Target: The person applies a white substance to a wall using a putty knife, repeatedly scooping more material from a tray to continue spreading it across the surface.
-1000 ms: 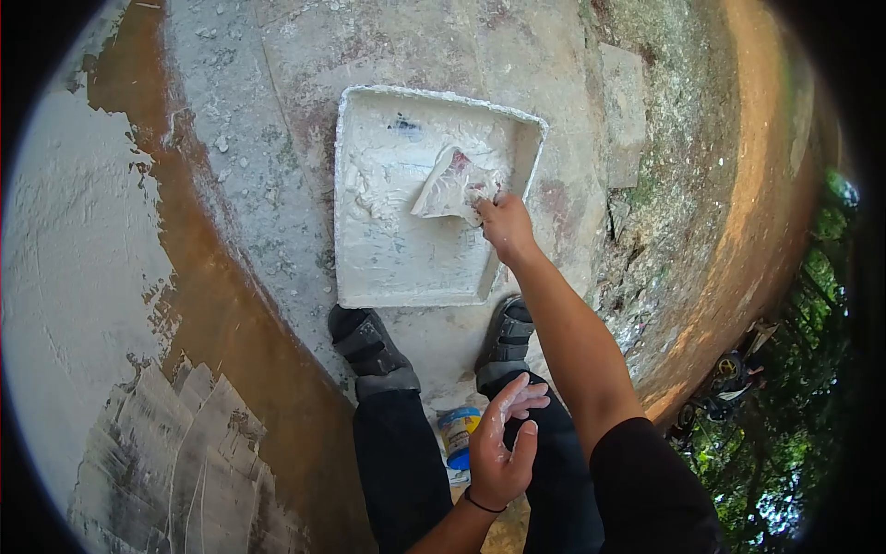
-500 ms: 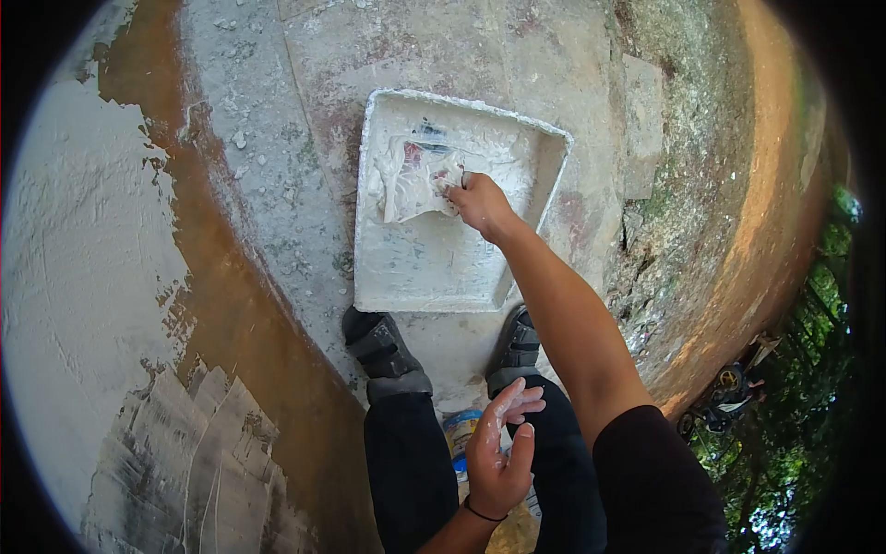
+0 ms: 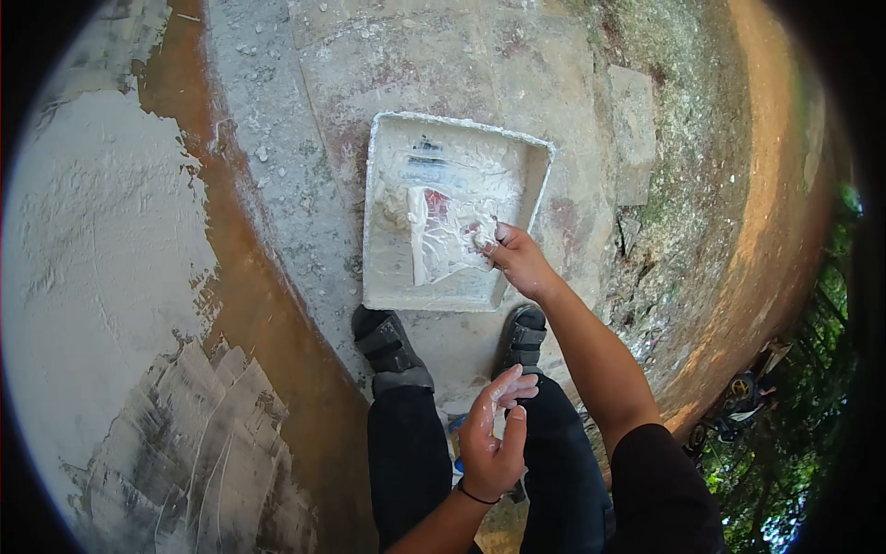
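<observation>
Over the shallow white tray point(image 3: 434, 302), my right hand point(image 3: 526, 263) is closed on the right edge of a flat plastering blade point(image 3: 443, 263). The blade is broad, roughly rectangular and thickly coated in wet white plaster, with a reddish patch showing through. Plaster point(image 3: 471, 171) is smeared over the tray's floor, and a dark mark shows near its far side. My left hand point(image 3: 494, 443) hovers above my legs, thumb apart from curved fingers, with nothing in it. White plaster spots its fingers.
My shoes point(image 3: 392, 349) stand at the tray's near edge. A partly plastered wall point(image 3: 111, 249) runs along the left, its lower brown band bare. Behind my left hand, a container point(image 3: 457, 443) is partly hidden. A motorbike point(image 3: 738, 402) and greenery are at the far right.
My right hand has lifted the blade off the tray's plaster and drawn it nearer to me and slightly right. My left hand has shifted only a little.
</observation>
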The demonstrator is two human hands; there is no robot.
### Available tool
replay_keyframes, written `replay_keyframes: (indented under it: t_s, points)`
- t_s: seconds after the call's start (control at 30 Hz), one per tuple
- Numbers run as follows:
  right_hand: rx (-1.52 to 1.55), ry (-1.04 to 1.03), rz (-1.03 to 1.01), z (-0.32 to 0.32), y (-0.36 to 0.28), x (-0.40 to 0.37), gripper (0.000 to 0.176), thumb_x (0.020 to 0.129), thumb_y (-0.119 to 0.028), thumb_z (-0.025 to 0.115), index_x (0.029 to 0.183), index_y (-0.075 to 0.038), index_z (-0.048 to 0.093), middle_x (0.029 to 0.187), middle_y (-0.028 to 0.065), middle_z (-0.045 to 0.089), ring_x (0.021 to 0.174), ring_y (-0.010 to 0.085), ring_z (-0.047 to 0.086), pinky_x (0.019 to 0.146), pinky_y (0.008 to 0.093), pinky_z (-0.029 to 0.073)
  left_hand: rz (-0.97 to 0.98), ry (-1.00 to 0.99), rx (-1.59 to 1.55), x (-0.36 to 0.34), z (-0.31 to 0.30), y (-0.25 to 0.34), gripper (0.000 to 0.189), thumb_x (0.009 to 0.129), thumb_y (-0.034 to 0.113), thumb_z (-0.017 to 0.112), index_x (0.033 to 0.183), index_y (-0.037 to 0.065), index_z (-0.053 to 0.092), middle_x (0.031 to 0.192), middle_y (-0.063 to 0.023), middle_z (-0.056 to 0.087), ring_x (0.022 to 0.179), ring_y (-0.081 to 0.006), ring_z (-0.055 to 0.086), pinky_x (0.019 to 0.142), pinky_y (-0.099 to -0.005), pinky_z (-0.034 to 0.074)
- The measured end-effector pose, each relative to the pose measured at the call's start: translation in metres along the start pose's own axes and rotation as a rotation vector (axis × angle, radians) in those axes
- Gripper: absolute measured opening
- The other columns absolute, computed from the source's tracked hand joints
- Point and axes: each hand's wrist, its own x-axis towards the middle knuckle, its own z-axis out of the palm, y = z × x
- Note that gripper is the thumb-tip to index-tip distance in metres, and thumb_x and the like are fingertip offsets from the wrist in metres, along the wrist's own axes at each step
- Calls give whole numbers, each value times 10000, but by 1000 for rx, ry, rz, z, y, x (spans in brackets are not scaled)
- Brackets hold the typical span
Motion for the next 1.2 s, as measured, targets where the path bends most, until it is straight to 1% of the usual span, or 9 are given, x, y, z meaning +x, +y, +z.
replay_keyframes:
  t_s: [0.27,0.37,0.57,0.77,0.87,0.97,1.1,1.17,1.2]
  points:
    - [36,5,-25,-13,-21,-81,178,863,-85,512,1015,-44,595,813,-57,570,692,44,442,640,211,376,101,173,148,-52,-18,-49,347,834,-20,377,1174,-52,439,1027,-159,569,915,-199,567,834,-306,427]
    - [-9,-5,-135,-18,-39,-120,199,871,-140,535,1054,-80,588,808,-76,561,650,21,423,573,188,335,143,223,149,-105,-18,-48,335,842,-17,379,1168,-50,448,1018,-152,572,896,-190,566,828,-296,430]
    - [68,79,-177,-30,-72,-209,221,867,-94,512,1074,-53,579,824,-58,571,662,37,438,603,196,356,140,316,260,-249,-17,-26,331,837,-36,393,1162,-51,454,1027,-160,575,902,-191,576,834,-302,435]
    - [-5,142,-367,-37,-84,-262,257,861,-131,531,1106,-58,562,814,-61,569,641,25,405,568,191,307,272,381,173,-307,-10,-1,337,834,-33,397,1167,-50,451,1026,-166,581,910,-200,581,837,-312,431]
    - [10,117,-407,3,-86,-285,257,866,-132,525,1104,-41,558,852,-42,585,695,34,458,614,197,349,290,377,216,-320,-15,19,343,834,-29,399,1173,-46,446,1029,-168,580,911,-201,580,823,-303,424]
    - [48,7,-384,72,-72,-310,257,862,-93,533,1099,6,548,984,19,599,867,91,531,766,231,406,376,360,241,-334,-36,30,345,833,-34,377,1171,-51,442,1036,-174,577,914,-208,581,818,-298,417]
    - [-60,-157,-291,186,-31,-347,235,850,-38,500,1072,4,565,882,-1,597,780,77,510,705,233,418,502,451,262,-361,-69,50,378,824,-28,364,1199,-71,389,1009,-205,571,897,-236,583,790,-315,444]
    - [-18,-163,-385,239,0,-361,215,840,-44,505,1037,11,572,857,39,609,771,100,520,698,259,428,604,509,267,-366,-83,64,444,803,-10,371,1239,-77,317,969,-230,567,865,-261,588,747,-329,471]
    - [-90,-116,-401,259,11,-370,188,815,-50,519,982,14,581,835,113,610,740,150,548,688,288,437,600,499,270,-370,-88,67,444,803,-10,371,1239,-77,317,969,-230,567,865,-261,588,747,-329,471]
